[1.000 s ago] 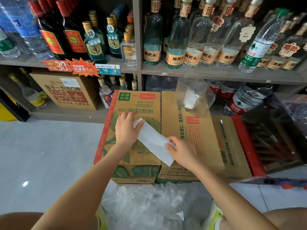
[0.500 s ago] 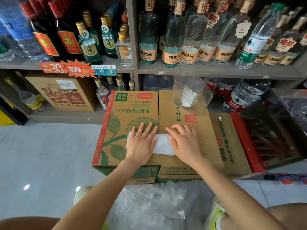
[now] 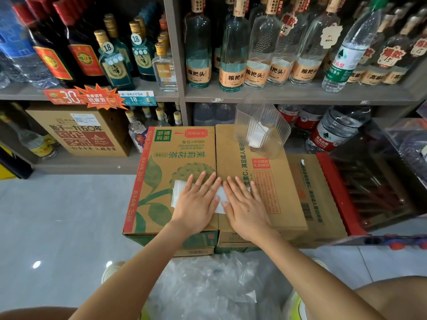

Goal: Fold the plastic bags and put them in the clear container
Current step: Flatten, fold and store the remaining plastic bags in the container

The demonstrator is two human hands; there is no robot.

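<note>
"Head view, L to R. What's on the L side?" asks the first.

"Green-printed carton, its top used as a work surface. A white plastic bag lies flat on it, across the seam w/ the brown carton next door. One short end pokes out just L of the left hand," says the second.

"How's that hand set?"

"Palm down on the bag, fingers straight & slightly spread, no pinch. Prob pressing the fold flat, since thin film springs back."

"Middle?"

"A sliver of bag shows btw the two hands. Lower down, a heap of loose clear bags sits on the floor by the person's feet. Plenty left to fold, by the look of it."

"And the right hand?"

"Same deal: flat, fingers straight & near together, tips over the brown carton. It's just beside the L one. So the bag is under both palms, mostly hidden, gripped by neither."

"Container?"

"The clear container sits tilted at the far end of the brown carton, beyond the R fingertips & apart from the bag. There's a white folded piece inside. The tilt likely eases sliding folded ones in; can't tell what props it."

"Next?"

"Prob another fold, then a pinch & a reach fwd-R."
</note>
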